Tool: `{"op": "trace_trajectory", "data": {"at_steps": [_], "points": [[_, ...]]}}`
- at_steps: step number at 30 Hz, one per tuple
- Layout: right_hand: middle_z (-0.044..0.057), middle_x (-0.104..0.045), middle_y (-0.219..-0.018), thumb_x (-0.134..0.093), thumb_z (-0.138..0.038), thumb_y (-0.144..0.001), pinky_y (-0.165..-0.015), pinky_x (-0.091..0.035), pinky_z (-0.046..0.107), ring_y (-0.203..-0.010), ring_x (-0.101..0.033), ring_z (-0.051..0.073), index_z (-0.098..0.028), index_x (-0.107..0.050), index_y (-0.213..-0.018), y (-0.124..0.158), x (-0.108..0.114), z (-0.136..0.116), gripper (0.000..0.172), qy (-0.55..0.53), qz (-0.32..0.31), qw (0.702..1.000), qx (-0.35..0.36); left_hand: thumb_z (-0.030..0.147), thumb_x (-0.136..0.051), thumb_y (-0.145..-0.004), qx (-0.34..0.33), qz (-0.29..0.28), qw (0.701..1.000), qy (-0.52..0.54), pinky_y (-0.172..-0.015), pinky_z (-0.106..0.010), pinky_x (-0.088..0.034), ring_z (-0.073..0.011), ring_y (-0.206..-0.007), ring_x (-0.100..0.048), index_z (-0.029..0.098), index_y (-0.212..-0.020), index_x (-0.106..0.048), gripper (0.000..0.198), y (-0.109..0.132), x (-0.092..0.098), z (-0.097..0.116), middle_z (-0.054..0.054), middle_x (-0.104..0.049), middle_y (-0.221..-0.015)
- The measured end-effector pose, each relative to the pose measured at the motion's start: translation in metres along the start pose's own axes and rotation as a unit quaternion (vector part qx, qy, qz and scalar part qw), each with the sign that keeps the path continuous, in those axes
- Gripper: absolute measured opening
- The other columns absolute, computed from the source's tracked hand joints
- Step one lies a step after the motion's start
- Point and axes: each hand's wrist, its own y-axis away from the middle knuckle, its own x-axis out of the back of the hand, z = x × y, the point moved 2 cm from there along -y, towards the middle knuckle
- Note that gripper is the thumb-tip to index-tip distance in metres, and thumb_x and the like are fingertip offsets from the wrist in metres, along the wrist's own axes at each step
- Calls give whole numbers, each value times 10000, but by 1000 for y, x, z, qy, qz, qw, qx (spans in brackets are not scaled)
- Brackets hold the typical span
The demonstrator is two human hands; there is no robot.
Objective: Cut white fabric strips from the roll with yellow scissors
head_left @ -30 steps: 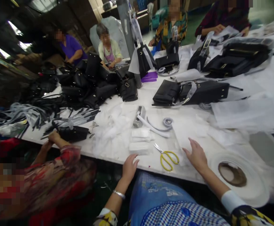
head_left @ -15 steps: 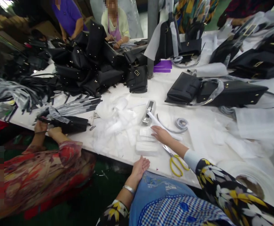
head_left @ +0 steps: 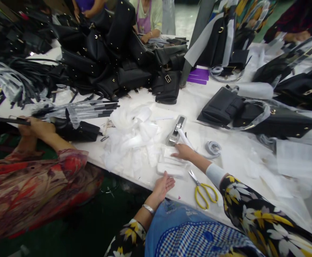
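Note:
My left hand point(head_left: 163, 186), palm turned up and fingers spread, is at the table's front edge beside a stack of thin white sheets point(head_left: 172, 170). Over the back of that stack reaches my right hand point(head_left: 184, 151), its thumb and fingers apart and the fingertips on the white sheets. Just beyond it sits a silver and black stapler-like tool point(head_left: 176, 130), with a narrow white strip point(head_left: 185, 138) leading from it toward the right hand. Yellow-handled scissors point(head_left: 202, 192) lie right of the stack. A coiled grey strap point(head_left: 213, 148) is farther right.
Crumpled white wrapping point(head_left: 137, 132) lies left of the stack. Black handbags point(head_left: 99, 57) are piled at the back left, and more bags point(head_left: 263, 112) lie at the right. A co-worker's hands point(head_left: 39, 128) handle a black bag at the left. A post point(head_left: 198, 39) stands behind.
The camera view has shifted, and things on the table sit differently in the picture. My right hand has drawn slightly nearer the stapler-like tool. The co-worker's hands at the left have moved left.

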Motion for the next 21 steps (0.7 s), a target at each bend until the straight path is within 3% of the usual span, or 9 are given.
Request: {"op": "trace_trajectory", "data": {"at_steps": [3,5,7,10,15,17,18,21], "points": [[204,-615,-1192,-603,-503,-857,-966,-432,412,-1095,-584,314,-81,-573,-1205,14,2,-2,548,-7,82,996,32,484,-553,-886,-9,0,1000,9,-946,-354,-537,-284,-1066,-648,25,-1035,-564,482,2,-4,-1,-289,-575,-1243],[185,-591,-1236,-574,-415,-898,-989,-417,412,-1136,-545,292,-98,-562,-1220,33,-1,-7,451,-30,157,984,75,485,-557,-884,-7,5,1000,9,-944,-353,-536,-279,-1070,-645,31,-1030,-570,477,2,-4,-3,-282,-576,-1245],[149,-610,-1200,-531,-338,-931,-963,-431,392,-1115,-539,261,-137,-579,-1194,54,-11,-15,334,-58,187,973,121,479,-558,-887,-8,9,1000,4,-942,-354,-534,-267,-1059,-650,41,-1029,-581,461,2,-3,-5,-269,-589,-1231],[123,-640,-1129,-546,-297,-924,-905,-450,362,-1045,-557,244,-145,-601,-1158,82,-35,-30,284,-69,141,976,148,472,-592,-872,-29,11,999,-30,-928,-351,-533,-249,-1019,-663,51,-1037,-607,452,-2,0,-9,-248,-626,-1177],[141,-642,-1112,-644,-295,-856,-861,-421,396,-1043,-540,294,-120,-567,-1206,93,-69,-46,398,1,78,992,97,476,-623,-844,-94,1,977,-193,-824,-327,-549,-212,-896,-690,78,-1007,-662,433,-4,10,-14,-178,-695,-1032],[124,-651,-1054,-632,-259,-860,-845,-399,387,-1017,-538,286,-142,-586,-1153,91,-77,-48,318,18,68,993,90,468,-611,-845,-139,12,938,-317,-741,-324,-552,-198,-776,-692,102,-930,-683,382,3,16,-10,-126,-717,-875],[114,-652,-1025,-615,-239,-868,-839,-388,381,-1003,-538,278,-152,-599,-1109,91,-79,-48,257,22,63,994,89,460,-603,-848,-180,26,905,-385,-715,-324,-547,-193,-732,-685,120,-887,-687,352,9,18,-6,-97,-714,-803],[92,-644,-968,-549,-200,-900,-823,-360,363,-967,-535,253,-172,-620,-982,93,-85,-48,111,22,55,993,99,417,-563,-884,-351,70,765,-536,-737,-326,-533,-186,-760,-668,181,-884,-684,265,28,18,19,-49,-710,-808]]}}
